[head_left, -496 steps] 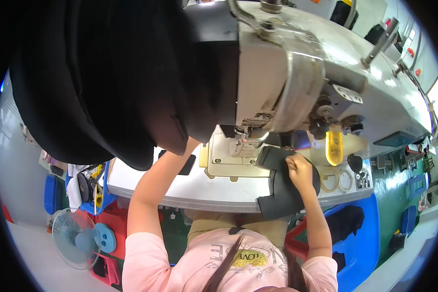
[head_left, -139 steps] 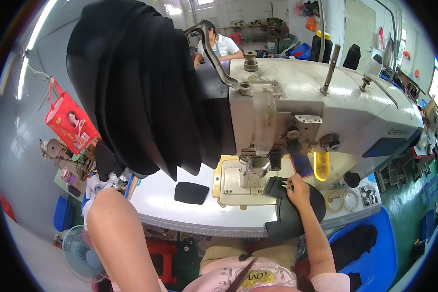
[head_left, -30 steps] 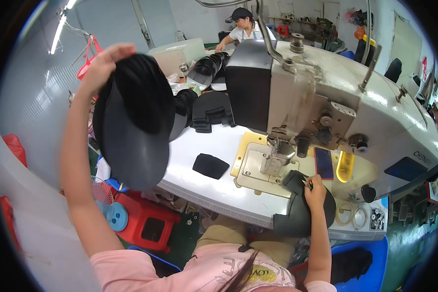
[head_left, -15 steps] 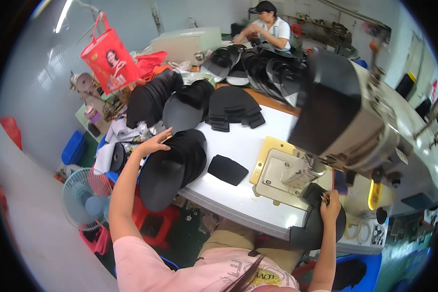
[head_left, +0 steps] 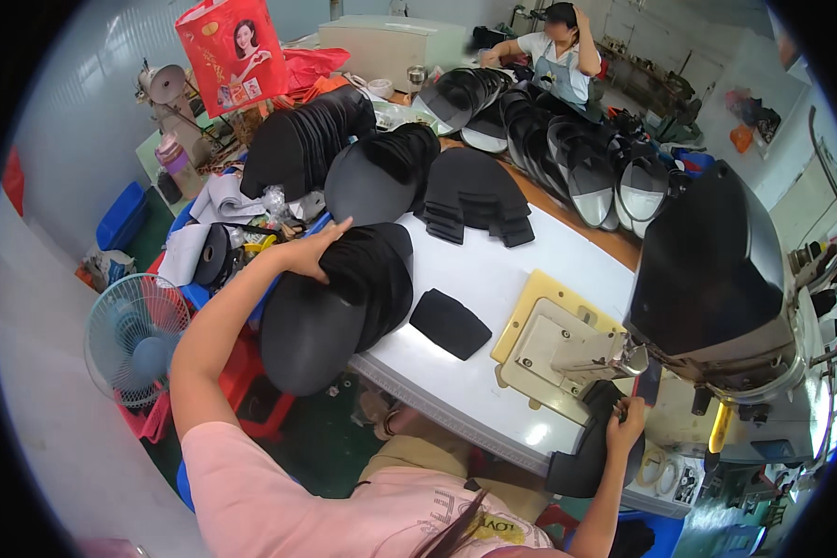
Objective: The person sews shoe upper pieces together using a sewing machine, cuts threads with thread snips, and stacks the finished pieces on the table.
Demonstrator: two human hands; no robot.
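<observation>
My left hand (head_left: 318, 253) reaches to the top of a leaning stack of black rounded panels (head_left: 314, 325), fingers and thumb spread against its upper edge. Near the right end of the white table, my right hand (head_left: 626, 423) is closed at the edge of a black curved piece (head_left: 577, 472). A small dark thing shows between those fingers, too small to make out. That piece lies partly beside the sewing machine's metal arm (head_left: 591, 361). Between the stack and the machine's yellow-edged plate (head_left: 523, 312) lies a small black fabric piece (head_left: 450, 324).
More black panel stacks (head_left: 372, 181) and notched black pieces (head_left: 474, 200) stand farther back. The machine's dark head (head_left: 707, 265) overhangs the right side. A fan (head_left: 139, 339) stands at the lower left. Across the table a person (head_left: 560, 60) sits behind heaped black pieces (head_left: 567, 149).
The view has shifted, and the machine head appears farther right. My left hand has moved farther over the stack's top. My right hand stays by the curved piece. The person opposite raised a hand to the head.
</observation>
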